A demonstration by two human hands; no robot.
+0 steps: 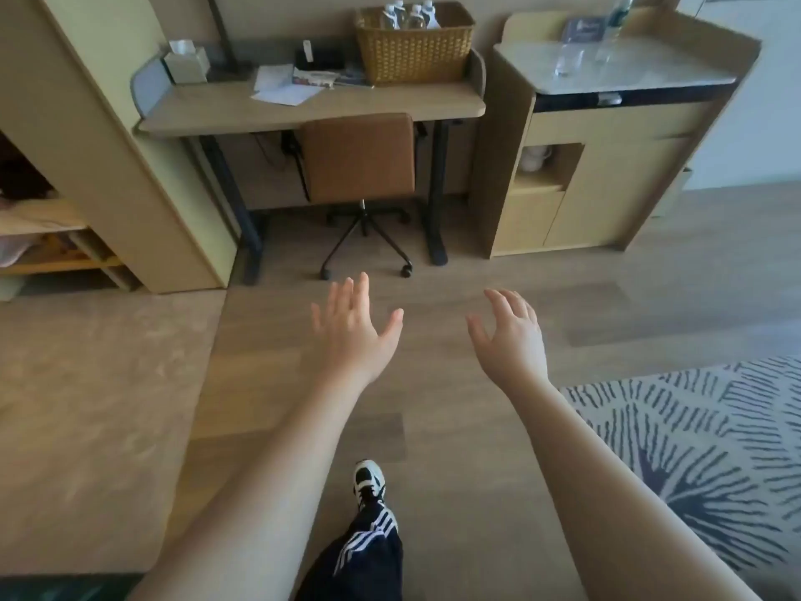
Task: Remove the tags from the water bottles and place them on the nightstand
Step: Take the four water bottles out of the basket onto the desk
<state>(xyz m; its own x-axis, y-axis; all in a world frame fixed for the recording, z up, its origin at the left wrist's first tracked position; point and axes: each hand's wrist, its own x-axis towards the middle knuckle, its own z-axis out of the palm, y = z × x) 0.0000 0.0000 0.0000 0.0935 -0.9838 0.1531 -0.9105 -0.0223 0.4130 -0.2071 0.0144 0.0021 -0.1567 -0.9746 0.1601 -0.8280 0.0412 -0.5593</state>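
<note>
Left hand: the left hand (351,327) is held out over the floor (455,405), palm down, fingers (346,292) straight and spread; nothing is held.
Right hand: the right hand (509,336) is held out beside it, apart from it, fingers loosely curved downward with the thumb spread; nothing is held.
Water bottles: several water bottles (409,15) with white caps are seen standing upright inside a woven basket (416,54); only their necks and shoulders show above the rim. Tags cannot be made out at this range.
Basket position: the basket is set on the right end of the counter (312,108), against the back wall.
Counter contents: a tissue box (186,62) is noted at the left end; loose papers (286,86) and a dark device (318,58) lie toward the middle.
Chair: a brown chair (357,158) on castors is pushed under the counter.
Cabinet: a cabinet (607,175) with a marble-look top stands just right of the counter; one further bottle (617,15) stands on that top beside a clear glass (565,62), both blurred.
Shelving: a tall unit (108,145) with open shelves is recorded at the left.
Floor: a patterned rug (693,435) lies at lower right.
Person: a dark striped trouser leg (359,557) and a black-and-white shoe (368,479) are seen between the forearms.
Separation: both hands are well apart from the basket and the bottles.
</note>
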